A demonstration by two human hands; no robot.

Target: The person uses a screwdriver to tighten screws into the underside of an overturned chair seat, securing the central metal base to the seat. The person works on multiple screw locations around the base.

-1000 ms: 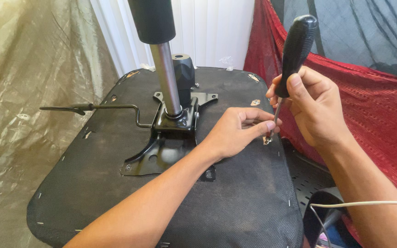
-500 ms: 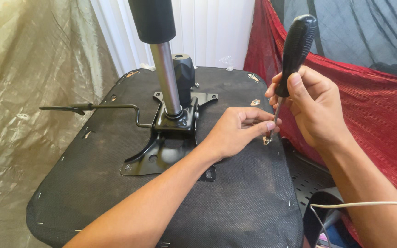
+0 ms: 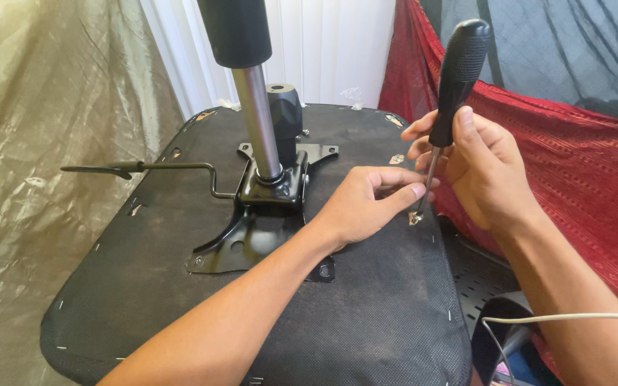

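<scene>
While the black-handled screwdriver (image 3: 455,78) is gripped upright by the right hand (image 3: 477,168) right of centre, its tip is set on a small screw (image 3: 415,216) at the right edge of the upturned chair seat (image 3: 366,314), and the shaft is pinched and steadied near the tip by the left hand (image 3: 363,207). If the shaft is tilted or pressed unevenly, the tip could be thrown off the screw onto the left fingertips (image 3: 415,190) or into the black fabric. No container is seen, so nothing is held in one.
</scene>
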